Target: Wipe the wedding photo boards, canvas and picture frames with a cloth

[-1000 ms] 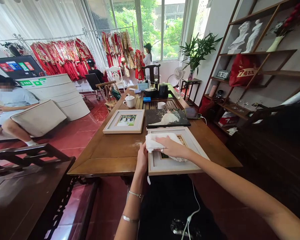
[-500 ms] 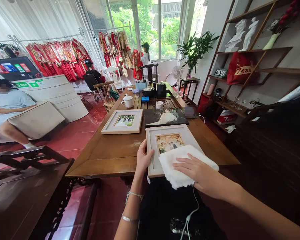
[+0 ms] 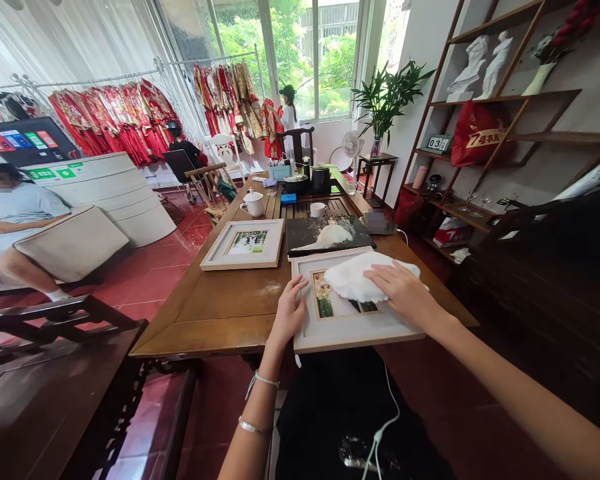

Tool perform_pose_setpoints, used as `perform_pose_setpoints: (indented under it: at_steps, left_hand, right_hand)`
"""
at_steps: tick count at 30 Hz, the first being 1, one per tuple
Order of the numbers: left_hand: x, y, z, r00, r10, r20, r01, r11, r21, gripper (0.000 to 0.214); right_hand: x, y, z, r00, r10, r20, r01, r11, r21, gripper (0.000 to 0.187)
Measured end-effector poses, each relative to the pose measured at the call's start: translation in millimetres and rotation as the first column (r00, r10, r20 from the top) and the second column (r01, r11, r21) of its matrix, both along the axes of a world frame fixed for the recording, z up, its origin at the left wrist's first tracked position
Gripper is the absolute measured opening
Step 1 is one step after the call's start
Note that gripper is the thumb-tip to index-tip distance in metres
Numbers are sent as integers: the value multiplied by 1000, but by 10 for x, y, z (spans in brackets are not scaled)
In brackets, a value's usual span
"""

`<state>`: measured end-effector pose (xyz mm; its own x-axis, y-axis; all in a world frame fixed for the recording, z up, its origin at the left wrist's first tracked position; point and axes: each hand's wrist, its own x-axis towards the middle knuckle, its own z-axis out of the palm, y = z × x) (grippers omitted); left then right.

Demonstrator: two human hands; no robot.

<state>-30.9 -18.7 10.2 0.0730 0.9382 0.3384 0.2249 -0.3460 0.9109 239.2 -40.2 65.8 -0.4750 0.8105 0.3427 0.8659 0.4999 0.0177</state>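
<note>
A light wooden picture frame (image 3: 310, 333) with a white mat lies at the near edge of the table, partly over my lap. My left hand (image 3: 291, 312) grips its left side, thumb toward the mat and fingers bent at the edge. Under my right hand (image 3: 400, 293) is a folded white cloth (image 3: 353, 277), pressed against the upper right of the frame. The cloth covers much of the photo (image 3: 324, 303) inside. Just beyond lies a dark wedding picture panel (image 3: 330, 235). To the left, a second framed photo (image 3: 243, 245) rests flat on the table.
The wooden table (image 3: 220, 300) also bears a lidded white cup (image 3: 253, 203), a small white cup (image 3: 317, 209) and a black kettle (image 3: 321, 180). A dark wooden chair (image 3: 55, 373) stands at left. A seated person (image 3: 25, 207) is beyond it; shelves (image 3: 505, 100) line the right.
My right hand and the cloth have moved up and away over the photo, uncovering the frame's near right corner. My left hand's fingers have shifted slightly at the left edge.
</note>
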Motion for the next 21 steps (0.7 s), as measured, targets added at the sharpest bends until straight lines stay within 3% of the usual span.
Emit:
perform_pose_setpoints:
  at_steps: [6,12,16,21]
  left_hand:
    - [-17,22,-55,999,-41,0,41,999,-29,45]
    - [-84,22,-25,995,-63,-72,64,998,10,48]
    - [-98,44,-50,996,-76,-53,78,997,26,51]
    - [-38,51,-131,998,-15,-68,15,1000,-11,57]
  right_hand:
    - [-58,462,119,997,-76,-17,78,992,98,42]
    - [-106,772,-18,994,-101,52,105,991,-85,54]
    - [-125,839,-79,995,-79,61,89,980,-179,75]
    - [-114,686,-54,996,-37,78,55,968,-245,73]
